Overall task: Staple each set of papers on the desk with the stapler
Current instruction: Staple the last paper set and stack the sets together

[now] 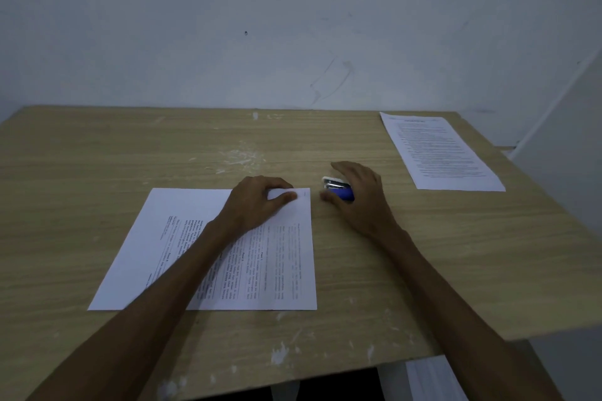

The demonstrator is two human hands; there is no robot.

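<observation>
Head camera view, looking down at a light wood-grain desk (97,156) set against a pale wall (293,26). Near the centre of the frame lies a printed set of papers (277,254), turned sideways so its lines of text run up the picture. The left hand (257,202) rests on the upper right part of this set, fingers curled and thumb stretched out towards the sheet's upper right corner, pinching or lifting the top edge there (the exact grip is hard to make out in the dim light). Just to the right of that corner, on the bare desk, sits a small stapler (338,189) with a blue body, a white end and a metal strip showing. The right hand (358,195) is cupped over it from the right, fingers curled round its far side and thumb low on the near side. In the upper right of the frame, well apart from the hands, a second printed set of papers (439,150) lies flat near the desk's corner. White scuffs (237,156) mark the desk surface above centre.
</observation>
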